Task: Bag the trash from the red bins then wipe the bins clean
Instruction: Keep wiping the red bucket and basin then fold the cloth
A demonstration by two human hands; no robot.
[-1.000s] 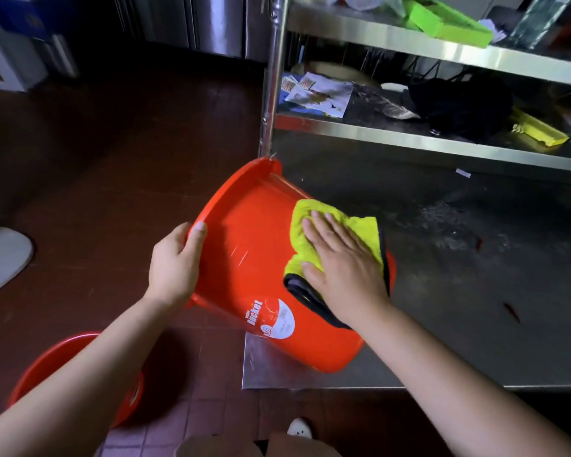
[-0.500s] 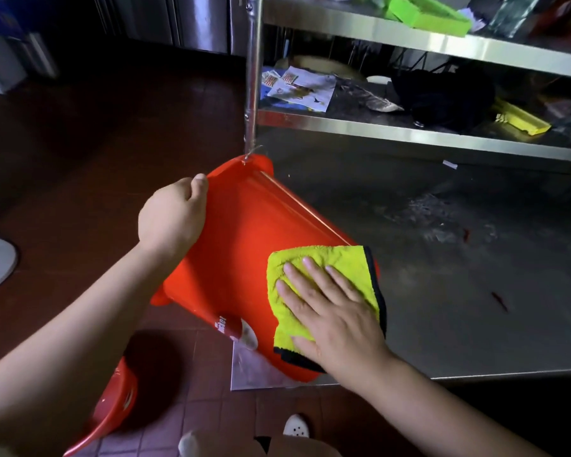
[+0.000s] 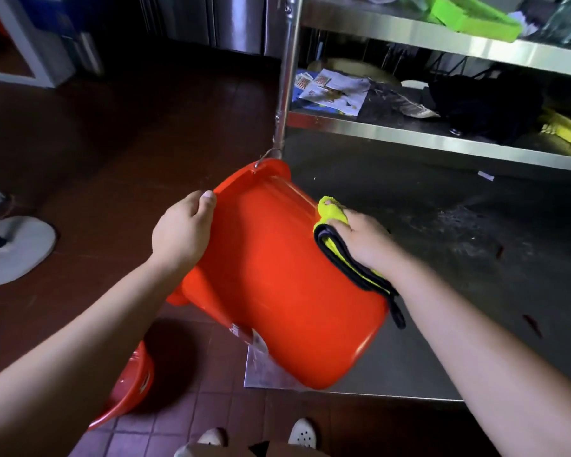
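**Red bin wiped on its side at the steel shelf**

Two red bins showed: one [image 3: 277, 275] lay tilted on the steel shelf's [image 3: 442, 258] corner, base toward the person, mouth away-left; another [image 3: 129, 390] sat on the tiled floor [image 3: 112, 159]. The left hand [image 3: 182, 232] curled over its rim. The right hand [image 3: 360, 239] clutched one yellow cloth [image 3: 330, 212] against its side.

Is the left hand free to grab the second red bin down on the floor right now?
Probably not. The left hand grips the rim of the tilted red bin while the right hand presses the yellow cloth on it. The second bin lies under the left forearm with nothing between, but only after letting go.
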